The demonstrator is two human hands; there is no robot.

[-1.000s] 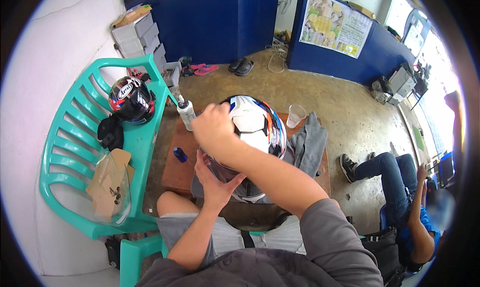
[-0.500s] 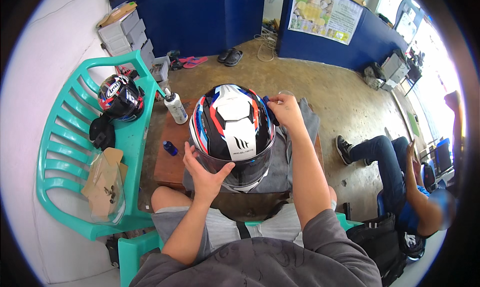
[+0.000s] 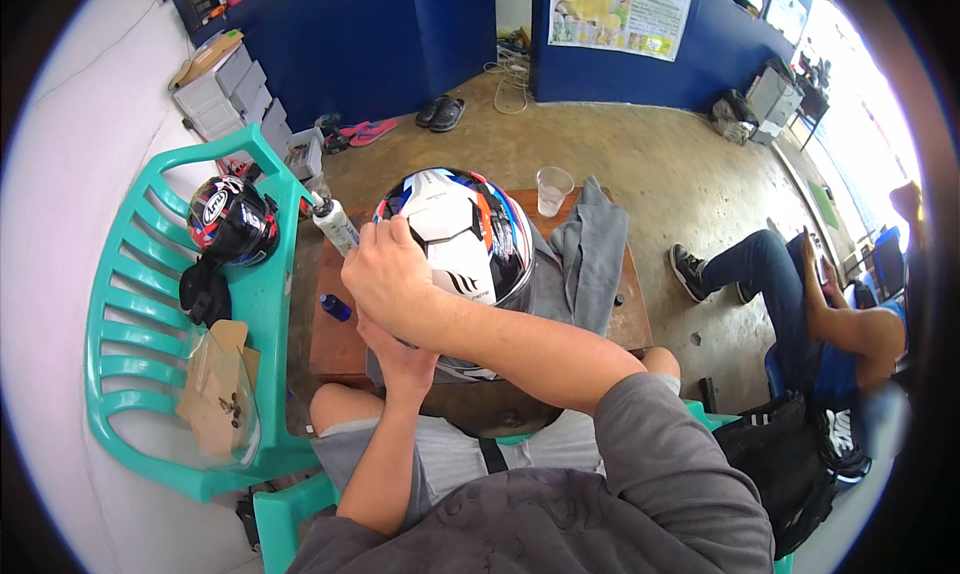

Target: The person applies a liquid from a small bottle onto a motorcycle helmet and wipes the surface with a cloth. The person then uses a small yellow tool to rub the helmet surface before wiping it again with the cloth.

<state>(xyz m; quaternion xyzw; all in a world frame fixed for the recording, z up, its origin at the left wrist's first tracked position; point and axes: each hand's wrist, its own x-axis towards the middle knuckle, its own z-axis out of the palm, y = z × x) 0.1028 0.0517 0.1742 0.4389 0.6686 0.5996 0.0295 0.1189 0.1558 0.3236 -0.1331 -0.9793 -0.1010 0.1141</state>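
Observation:
A full-face helmet in white, black, red and blue rests on a grey cloth over a low wooden table. My right hand reaches across its front to the left side, fingers curled; whatever they pinch is hidden. Just below, my left hand holds the helmet's lower left edge, its fingers partly covered by the right hand. Left of the helmet stand a white bottle with a nozzle and, lying nearer me, a small dark blue bottle. Behind the cloth is a clear plastic cup.
A green plastic bench at left carries a second helmet, a black pouch and cardboard in clear plastic. A seated person is at right, near a black bag. Slippers lie on the floor beyond.
My right hand has moved from the helmet's right side across to its left side, above my left hand. The cup and more of the cloth now show. The view has shifted slightly.

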